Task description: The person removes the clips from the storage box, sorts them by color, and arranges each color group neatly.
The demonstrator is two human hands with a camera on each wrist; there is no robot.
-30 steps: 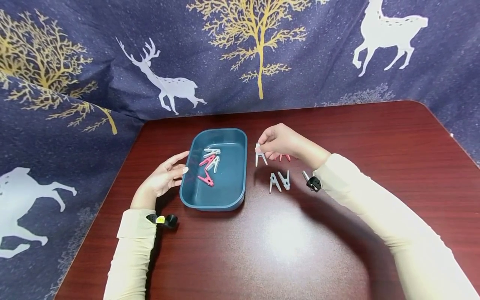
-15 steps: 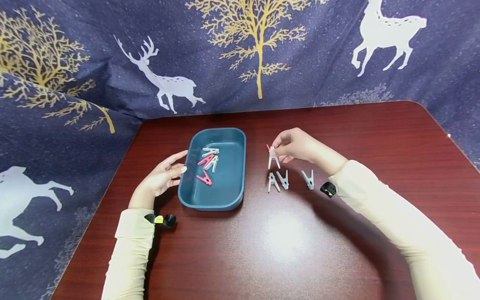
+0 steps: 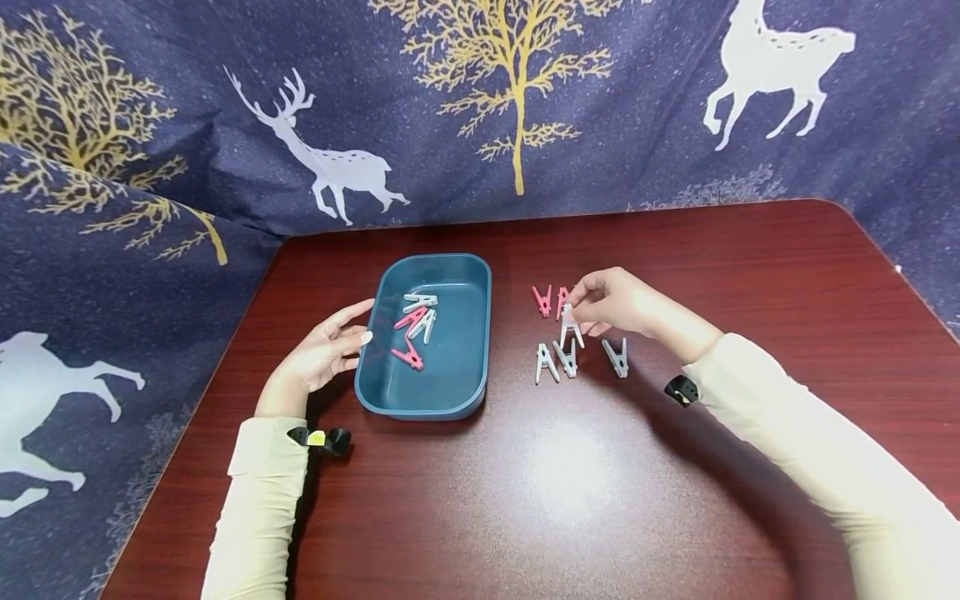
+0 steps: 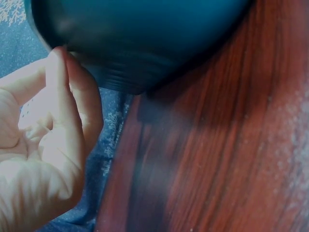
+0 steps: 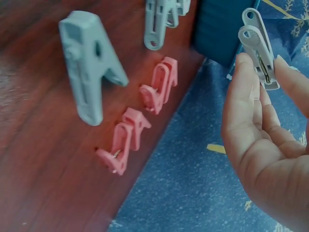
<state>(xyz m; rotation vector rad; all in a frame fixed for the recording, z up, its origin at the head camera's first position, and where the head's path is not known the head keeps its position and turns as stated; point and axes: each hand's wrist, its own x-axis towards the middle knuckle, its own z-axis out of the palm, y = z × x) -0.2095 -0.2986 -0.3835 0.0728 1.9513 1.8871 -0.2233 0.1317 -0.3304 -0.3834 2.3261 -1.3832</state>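
My right hand (image 3: 618, 302) pinches a white clothespin (image 3: 572, 333) between thumb and fingers, legs pointing down; in the right wrist view the metal spring of this clothespin (image 5: 258, 48) shows. Below it on the table are light grey clothespins (image 3: 546, 363), one (image 3: 617, 358) farther right. Two pink clothespins (image 3: 542, 302) lie behind, one partly behind the held one. My left hand (image 3: 322, 354) rests against the left side of a blue plastic bin (image 3: 487, 333), fingertips at its rim. Inside the bin lie two white clothespins (image 3: 420, 302) and two pink clothespins (image 3: 408, 357).
The dark red wooden table (image 3: 465, 517) runs back to a blue cloth (image 3: 450, 167) printed with white deer and yellow trees. A black wrist camera (image 3: 681, 390) sits at the right cuff, another camera (image 3: 337, 442) at the left cuff.
My right hand has moved right and slightly toward me with the white clothespin, uncovering the pink clothespins and the rightmost grey one. The left hand and bin stay almost in place.
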